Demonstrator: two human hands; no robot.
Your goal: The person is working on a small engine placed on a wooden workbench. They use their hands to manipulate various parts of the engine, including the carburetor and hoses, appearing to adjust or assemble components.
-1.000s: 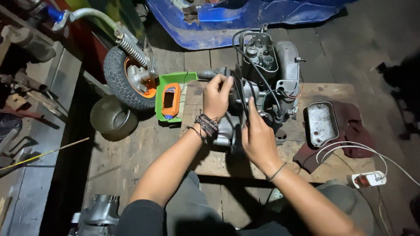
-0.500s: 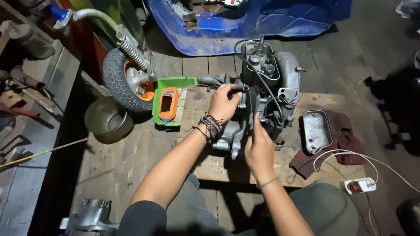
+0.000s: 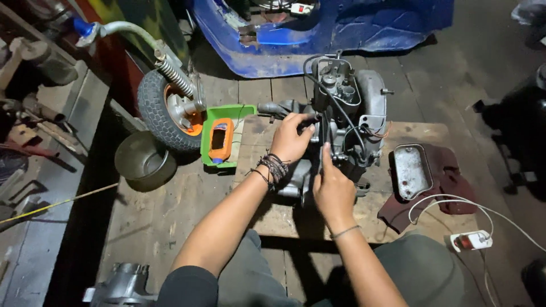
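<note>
I see both hands on the engine (image 3: 347, 122), which sits on a wooden board (image 3: 273, 213) at centre frame, at about 12 o'clock from my body. My left hand (image 3: 291, 139) is on its left flank, fingers curled round a dark part by the stub pipe (image 3: 278, 108) that sticks out toward 9 o'clock; it looks like a grip, though what exactly is pinched I cannot tell. My right hand (image 3: 334, 190) is just below, at 6 o'clock from the engine's middle, index finger pointing up to 12 against the casing, the other fingers loosely folded, holding nothing that I can make out.

The engine's long axis runs roughly 12 to 6, the carburettor end with black cables (image 3: 335, 85) at the far side. Both hands touch it; the left sits higher, nearer the top.

At 9 o'clock from the left hand lies a green tray (image 3: 219, 113) with an orange tool (image 3: 219, 140), then a small wheel (image 3: 162, 111) and a metal bowl (image 3: 143, 161). At 3 o'clock lies a metal cover (image 3: 410, 170) on a dark red rag (image 3: 449, 187).
</note>
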